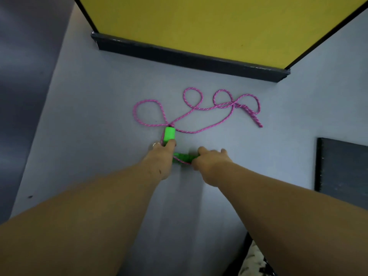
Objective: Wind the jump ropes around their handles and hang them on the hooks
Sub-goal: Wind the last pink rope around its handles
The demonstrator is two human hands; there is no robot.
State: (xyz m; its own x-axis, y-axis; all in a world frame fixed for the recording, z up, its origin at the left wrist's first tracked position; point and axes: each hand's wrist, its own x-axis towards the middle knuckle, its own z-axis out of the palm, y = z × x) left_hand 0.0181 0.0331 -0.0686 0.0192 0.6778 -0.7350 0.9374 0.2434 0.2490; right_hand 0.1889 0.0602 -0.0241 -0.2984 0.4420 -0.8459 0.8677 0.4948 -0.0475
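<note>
Both forearms reach out over the grey floor [89,116]. Left hand [159,158] grips one green handle [169,134], right hand [209,162] pinches the other green handle [184,157] lying crosswise between them. Pink rope [199,108] sprawls in loose loops beyond, toward the floor's far edge under the yellow panel [219,22].
</note>
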